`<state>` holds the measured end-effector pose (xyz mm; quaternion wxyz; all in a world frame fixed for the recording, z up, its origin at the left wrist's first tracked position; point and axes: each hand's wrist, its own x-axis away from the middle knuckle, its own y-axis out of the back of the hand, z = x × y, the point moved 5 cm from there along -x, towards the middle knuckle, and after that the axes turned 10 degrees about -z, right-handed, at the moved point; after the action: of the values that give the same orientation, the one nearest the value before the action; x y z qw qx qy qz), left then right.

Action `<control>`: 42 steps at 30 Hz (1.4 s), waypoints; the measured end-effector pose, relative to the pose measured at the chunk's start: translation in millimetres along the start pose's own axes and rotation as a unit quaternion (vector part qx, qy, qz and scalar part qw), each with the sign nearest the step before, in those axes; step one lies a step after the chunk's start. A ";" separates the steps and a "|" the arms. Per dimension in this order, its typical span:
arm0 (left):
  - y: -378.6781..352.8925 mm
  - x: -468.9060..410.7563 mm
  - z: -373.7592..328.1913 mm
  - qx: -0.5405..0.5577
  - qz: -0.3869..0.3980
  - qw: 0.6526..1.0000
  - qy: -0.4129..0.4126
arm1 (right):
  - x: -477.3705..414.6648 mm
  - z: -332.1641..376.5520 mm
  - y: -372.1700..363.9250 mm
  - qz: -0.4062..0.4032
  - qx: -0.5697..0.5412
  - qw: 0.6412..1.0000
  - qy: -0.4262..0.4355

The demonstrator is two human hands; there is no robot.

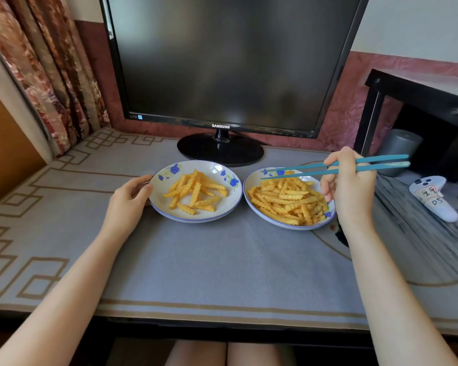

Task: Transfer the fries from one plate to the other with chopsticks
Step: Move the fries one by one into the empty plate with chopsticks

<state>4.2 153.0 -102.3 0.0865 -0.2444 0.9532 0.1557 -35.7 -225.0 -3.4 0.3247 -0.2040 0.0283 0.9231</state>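
Two blue-flowered plates sit side by side on the counter (pixel 209 260) in front of a dark monitor (pixel 222 62) whose lower edge reads "SAMSUNG" (pixel 220 126). The left plate (pixel 212 167) holds a small, loose heap of crinkle-cut fries (pixel 195 192), most lying on a slant from near-left to far-right. The right plate (pixel 252 179) is heaped with fries (pixel 288 202) pointing many ways, many of them roughly crosswise.

The right hand (pixel 351 186) grips a pair of teal chopsticks (pixel 302 172). They run nearly level from right to left, with their thick ends to the right. Their thin tips stand slightly apart above the far rim of the right plate and carry nothing. The left hand (pixel 132 194) curls round the left rim of the left plate.

At the far right lies a white controller (pixel 434 204) with a handwritten label. "D5" is legible on it; the marks above are not.
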 end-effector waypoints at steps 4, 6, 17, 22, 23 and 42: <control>0.0 -0.9 1.3 0.009 -0.002 1.000 0.002 | -0.8 3.9 -4.9 0.040 0.007 0.999 0.006; 0.1 -0.9 1.3 0.006 -0.002 1.000 0.000 | -1.0 2.7 -7.5 0.058 0.011 0.998 0.005; 0.1 -0.5 0.9 0.015 0.003 1.000 -0.001 | -3.2 -1.0 -10.4 0.092 0.011 0.996 0.007; 0.3 -1.3 1.6 0.014 0.003 1.000 0.000 | -3.2 4.6 -15.5 0.119 0.021 0.992 0.017; 0.3 -0.8 0.9 0.014 0.003 1.000 0.001 | -3.0 4.7 -15.3 0.115 0.019 0.993 0.016; -0.4 0.1 0.8 0.012 0.002 1.000 0.004 | 56.3 10.0 -73.2 0.153 -0.071 0.982 -0.081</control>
<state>4.4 152.9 -103.2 0.0852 -0.2421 0.9558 0.1432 -34.3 -132.4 -10.6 0.1656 -0.1440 -0.0329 0.9751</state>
